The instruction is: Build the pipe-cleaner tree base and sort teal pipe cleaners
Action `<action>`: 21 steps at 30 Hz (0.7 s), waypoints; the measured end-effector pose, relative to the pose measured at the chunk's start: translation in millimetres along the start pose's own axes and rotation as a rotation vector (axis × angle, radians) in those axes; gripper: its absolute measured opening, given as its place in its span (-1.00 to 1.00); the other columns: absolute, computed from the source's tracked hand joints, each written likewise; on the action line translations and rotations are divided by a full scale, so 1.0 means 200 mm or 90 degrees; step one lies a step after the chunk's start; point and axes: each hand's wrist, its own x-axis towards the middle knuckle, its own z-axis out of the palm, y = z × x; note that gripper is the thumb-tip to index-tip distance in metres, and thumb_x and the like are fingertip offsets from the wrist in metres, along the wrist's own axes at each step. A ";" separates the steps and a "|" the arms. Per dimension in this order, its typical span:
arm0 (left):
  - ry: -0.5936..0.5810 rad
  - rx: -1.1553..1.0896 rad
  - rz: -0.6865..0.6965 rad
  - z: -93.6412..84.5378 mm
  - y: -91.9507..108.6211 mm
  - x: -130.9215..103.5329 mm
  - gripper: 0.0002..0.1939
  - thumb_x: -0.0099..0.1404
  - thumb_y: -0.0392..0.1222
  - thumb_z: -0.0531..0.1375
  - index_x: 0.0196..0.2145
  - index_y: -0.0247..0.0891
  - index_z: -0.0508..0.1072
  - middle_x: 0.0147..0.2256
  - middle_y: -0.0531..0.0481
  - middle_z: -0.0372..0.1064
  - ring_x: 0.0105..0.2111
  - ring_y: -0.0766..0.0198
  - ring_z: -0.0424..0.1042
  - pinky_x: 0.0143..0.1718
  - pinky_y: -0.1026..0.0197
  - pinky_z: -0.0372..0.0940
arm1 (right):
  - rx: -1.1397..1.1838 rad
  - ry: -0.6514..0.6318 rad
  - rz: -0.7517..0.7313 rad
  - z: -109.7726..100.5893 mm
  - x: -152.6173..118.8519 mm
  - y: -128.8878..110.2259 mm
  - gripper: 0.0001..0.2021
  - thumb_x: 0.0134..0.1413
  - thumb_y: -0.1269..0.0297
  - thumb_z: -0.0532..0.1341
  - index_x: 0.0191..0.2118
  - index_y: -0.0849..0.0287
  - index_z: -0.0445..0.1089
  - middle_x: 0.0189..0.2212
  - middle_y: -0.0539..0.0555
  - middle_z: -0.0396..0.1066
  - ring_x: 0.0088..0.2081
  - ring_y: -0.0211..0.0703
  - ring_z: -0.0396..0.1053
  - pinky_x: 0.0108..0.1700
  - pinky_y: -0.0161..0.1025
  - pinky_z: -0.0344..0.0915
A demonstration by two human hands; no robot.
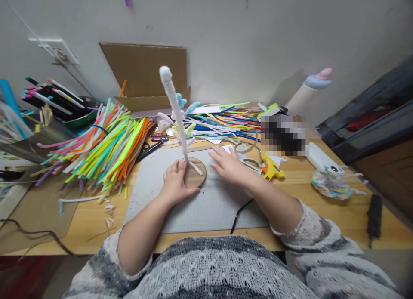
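My left hand (175,181) grips the left edge of a round wooden base (194,179) that lies on a grey cutting mat (148,204). From this base rises a tall white fuzzy stem (174,105), leaning slightly left, with a short white piece along the top of the base. My right hand (226,163) is just right of the base with its fingers spread, holding nothing. Beyond it lie scissors (252,164) with pale handles and a yellow glue gun (272,168).
A big bundle of coloured pipe cleaners (106,148) lies at the left, with more pipe cleaners (226,122) along the wall. An open cardboard box (148,71) stands behind. Markers (54,99), a white bottle (306,92) and a black cable (240,212) are around the mat.
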 end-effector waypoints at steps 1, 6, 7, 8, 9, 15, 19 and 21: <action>0.000 -0.004 0.000 0.00 0.00 0.00 0.07 -0.09 0.19 0.31 0.27 -0.15 -0.08 0.23 -0.33 -0.14 0.22 -0.20 -0.08 0.15 -0.20 -0.06 | -0.011 -0.022 0.016 -0.04 0.03 0.04 -0.55 0.18 0.28 0.02 0.18 0.23 0.19 0.29 0.25 -0.06 0.29 0.04 -0.10 0.25 0.23 -0.32; -0.013 -0.029 0.011 0.00 0.01 -0.01 0.14 -0.14 0.21 0.34 0.28 -0.11 -0.12 0.22 -0.32 -0.12 0.21 -0.19 -0.06 0.14 -0.19 -0.06 | -0.009 0.025 0.110 -0.16 0.30 0.23 -0.60 0.03 0.46 0.09 0.02 0.20 0.39 0.15 0.23 0.23 0.17 0.15 0.15 0.21 0.18 -0.11; -0.017 -0.030 0.015 0.00 0.02 -0.01 0.16 -0.15 0.22 0.35 0.28 -0.11 -0.13 0.22 -0.32 -0.11 0.21 -0.18 -0.07 0.14 -0.19 -0.06 | -0.003 0.053 0.122 -0.17 0.36 0.26 -0.57 0.01 0.48 0.09 0.05 0.20 0.36 0.16 0.22 0.23 0.16 0.13 0.17 0.21 0.12 -0.05; -0.022 -0.031 0.018 0.00 0.02 -0.01 0.17 -0.16 0.22 0.35 0.29 -0.11 -0.13 0.23 -0.33 -0.12 0.22 -0.18 -0.07 0.15 -0.18 -0.06 | 0.004 0.085 0.128 -0.17 0.42 0.29 -0.53 0.01 0.49 0.08 0.09 0.21 0.32 0.16 0.20 0.22 0.16 0.08 0.17 0.19 0.02 0.02; -0.027 -0.030 0.020 0.00 0.02 -0.01 0.17 -0.17 0.22 0.35 0.29 -0.12 -0.12 0.23 -0.33 -0.14 0.22 -0.17 -0.08 0.15 -0.17 -0.07 | 0.012 0.121 0.136 -0.17 0.47 0.32 -0.51 0.02 0.49 0.06 0.13 0.23 0.29 0.16 0.19 0.23 0.17 0.04 0.17 0.18 -0.06 0.06; -0.049 -0.015 0.013 0.01 0.01 0.00 0.13 -0.14 0.24 0.34 0.28 -0.15 -0.06 0.26 -0.34 -0.21 0.23 -0.20 -0.13 0.16 -0.20 -0.10 | 0.068 0.241 0.172 -0.11 0.70 0.47 -0.60 0.02 0.51 0.01 -0.06 0.26 0.45 -0.09 0.15 0.45 -0.05 -0.06 0.37 0.03 -0.18 0.24; -0.040 -0.012 0.026 0.03 -0.01 -0.01 0.12 -0.14 0.25 0.32 0.28 -0.12 -0.06 0.26 -0.31 -0.23 0.22 -0.23 -0.12 0.15 -0.21 -0.08 | 0.081 0.296 0.197 -0.08 0.79 0.56 -0.60 -0.02 0.52 0.03 -0.07 0.25 0.44 -0.09 0.16 0.42 -0.04 -0.04 0.34 0.04 -0.14 0.23; -0.037 -0.012 0.028 0.03 -0.01 -0.01 0.11 -0.13 0.26 0.32 0.28 -0.11 -0.06 0.27 -0.30 -0.23 0.22 -0.23 -0.11 0.15 -0.21 -0.08 | 0.078 0.314 0.213 -0.07 0.83 0.58 -0.64 -0.01 0.46 0.07 -0.06 0.29 0.41 -0.09 0.22 0.37 -0.05 0.00 0.32 0.03 -0.11 0.22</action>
